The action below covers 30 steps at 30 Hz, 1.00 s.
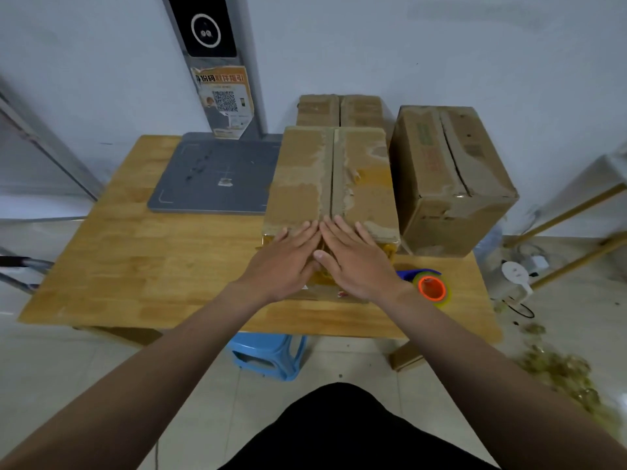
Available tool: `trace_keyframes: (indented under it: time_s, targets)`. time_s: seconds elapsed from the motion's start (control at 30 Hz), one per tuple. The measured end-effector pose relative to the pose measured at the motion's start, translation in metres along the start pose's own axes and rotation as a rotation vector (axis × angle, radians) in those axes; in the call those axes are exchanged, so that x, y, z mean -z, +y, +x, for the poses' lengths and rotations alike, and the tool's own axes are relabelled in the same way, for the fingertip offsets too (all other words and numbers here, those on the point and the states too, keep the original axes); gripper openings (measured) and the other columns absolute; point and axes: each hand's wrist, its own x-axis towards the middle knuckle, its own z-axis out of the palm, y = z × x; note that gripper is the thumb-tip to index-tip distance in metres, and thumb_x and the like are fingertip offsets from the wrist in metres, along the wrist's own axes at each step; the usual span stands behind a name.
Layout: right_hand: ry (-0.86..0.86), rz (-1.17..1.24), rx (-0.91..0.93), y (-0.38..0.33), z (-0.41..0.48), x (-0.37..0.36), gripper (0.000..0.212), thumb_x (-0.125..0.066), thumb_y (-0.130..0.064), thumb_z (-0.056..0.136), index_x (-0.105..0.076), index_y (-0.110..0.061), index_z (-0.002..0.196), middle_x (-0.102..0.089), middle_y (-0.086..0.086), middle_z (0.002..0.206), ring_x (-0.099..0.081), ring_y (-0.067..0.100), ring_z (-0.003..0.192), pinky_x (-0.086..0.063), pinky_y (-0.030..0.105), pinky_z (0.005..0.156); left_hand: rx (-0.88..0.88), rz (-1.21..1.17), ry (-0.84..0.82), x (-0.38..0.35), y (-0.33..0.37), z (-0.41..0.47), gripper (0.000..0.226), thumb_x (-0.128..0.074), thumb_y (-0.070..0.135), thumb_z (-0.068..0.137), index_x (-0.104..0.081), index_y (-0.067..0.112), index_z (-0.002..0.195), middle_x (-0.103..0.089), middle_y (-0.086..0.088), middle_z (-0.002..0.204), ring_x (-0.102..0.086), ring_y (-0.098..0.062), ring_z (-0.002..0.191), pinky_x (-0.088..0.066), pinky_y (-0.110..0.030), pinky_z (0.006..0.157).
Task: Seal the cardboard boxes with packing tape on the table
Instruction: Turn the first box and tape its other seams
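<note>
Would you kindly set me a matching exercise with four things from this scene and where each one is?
Things:
1. tape roll
2. stool
3. grey platform
4. near box

Places:
A. under the left hand and the right hand
B. under the table
C. on the table, left of the near box
D. on the table, beside the right hand

Pairs: 1-D, 2-B, 3-C, 4-A
</note>
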Motion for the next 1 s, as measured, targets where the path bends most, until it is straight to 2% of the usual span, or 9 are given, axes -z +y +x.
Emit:
trace_keyframes:
  time_s: [0.13, 0.33, 0.5, 0.57, 0.7, 0.77, 0.83, 0.93, 1.0]
  targets:
    - [0.087, -0.089, -0.080, 0.010, -0.017, -0.006, 0.075, 0.001, -0.061, 0.100, -0.013, -0.021, 0.162, -0.003, -0.007, 0.169, 0.006, 0.008, 0.154, -0.001, 0.042, 0.126, 0.106, 0.095, -0.017, -0.003, -0.014, -0.007, 0.084, -0.005, 0.063, 0.097, 0.000, 0.013, 0.164, 0.011, -0.001, 0.171, 0.012, -0.013, 0.157, -0.002, -0.040, 0.129]
    - [0.154, -0.015, -0.266, 0.033, -0.043, -0.008, 0.060, -0.016, -0.049, 0.108, -0.011, -0.021, 0.162, 0.000, -0.008, 0.169, 0.008, 0.007, 0.154, -0.006, 0.042, 0.127, 0.121, 0.053, 0.021, 0.000, -0.031, -0.019, 0.073, -0.023, 0.053, 0.108, -0.002, 0.011, 0.164, 0.009, -0.003, 0.172, 0.011, -0.014, 0.157, -0.002, -0.033, 0.128]
    - [0.160, -0.059, -0.341, 0.027, -0.044, -0.004, 0.075, 0.001, -0.058, 0.099, -0.016, -0.018, 0.161, -0.006, -0.003, 0.169, 0.003, 0.012, 0.155, -0.003, 0.045, 0.126, 0.155, 0.097, 0.002, 0.004, -0.027, -0.019, 0.069, -0.020, 0.049, 0.109, -0.003, 0.011, 0.164, 0.007, -0.006, 0.172, 0.008, -0.019, 0.158, -0.003, -0.038, 0.128]
    - [0.176, 0.056, -0.286, 0.015, -0.036, 0.003, 0.081, 0.004, -0.063, 0.098, -0.022, -0.018, 0.160, -0.012, -0.002, 0.168, -0.001, 0.013, 0.155, -0.004, 0.044, 0.126, 0.145, 0.076, -0.028, 0.012, -0.021, -0.011, 0.064, -0.017, 0.045, 0.111, -0.007, 0.013, 0.164, 0.004, -0.005, 0.172, 0.005, -0.021, 0.159, -0.004, -0.041, 0.129]
    - [0.094, 0.379, -0.093, -0.021, -0.011, 0.011, 0.065, -0.009, -0.054, 0.106, -0.022, -0.020, 0.160, -0.016, -0.005, 0.167, -0.003, 0.007, 0.154, -0.004, 0.038, 0.126, -0.003, -0.019, -0.071, 0.015, -0.002, 0.011, 0.059, -0.013, 0.043, 0.110, -0.011, 0.021, 0.165, -0.005, 0.001, 0.173, 0.002, -0.022, 0.159, -0.007, -0.046, 0.128]
    - [0.073, 0.302, -0.093, -0.026, -0.003, 0.006, 0.065, -0.008, -0.054, 0.106, -0.020, -0.020, 0.160, -0.015, -0.005, 0.168, -0.003, 0.005, 0.154, -0.003, 0.038, 0.126, -0.014, -0.043, -0.062, 0.012, 0.000, 0.017, 0.059, -0.009, 0.045, 0.110, -0.007, 0.024, 0.165, -0.005, 0.001, 0.173, 0.002, -0.022, 0.159, -0.006, -0.046, 0.128]
    - [0.080, 0.174, -0.124, -0.018, -0.003, 0.001, 0.075, -0.001, -0.061, 0.100, -0.018, -0.019, 0.161, -0.012, -0.006, 0.168, 0.001, 0.004, 0.154, -0.001, 0.039, 0.126, 0.025, -0.026, -0.073, 0.008, -0.006, 0.014, 0.063, -0.008, 0.051, 0.109, -0.001, 0.023, 0.165, 0.006, -0.002, 0.172, 0.009, -0.020, 0.158, -0.001, -0.044, 0.128]
    - [0.092, 0.046, -0.206, 0.003, -0.013, -0.004, 0.078, 0.000, -0.065, 0.098, -0.011, -0.020, 0.162, 0.001, -0.008, 0.169, 0.011, 0.004, 0.153, 0.005, 0.038, 0.126, 0.117, 0.092, -0.089, 0.003, -0.018, 0.003, 0.081, -0.011, 0.066, 0.102, 0.009, 0.017, 0.163, 0.024, -0.007, 0.168, 0.022, -0.023, 0.155, 0.006, -0.042, 0.128]
    - [0.103, 0.019, -0.290, 0.013, -0.019, -0.005, 0.077, -0.001, -0.064, 0.100, -0.007, -0.018, 0.162, 0.007, -0.005, 0.169, 0.014, 0.007, 0.153, 0.006, 0.038, 0.126, 0.143, 0.122, -0.088, 0.003, -0.022, -0.001, 0.088, -0.010, 0.071, 0.098, 0.011, 0.016, 0.163, 0.026, -0.012, 0.167, 0.024, -0.025, 0.155, 0.006, -0.042, 0.128]
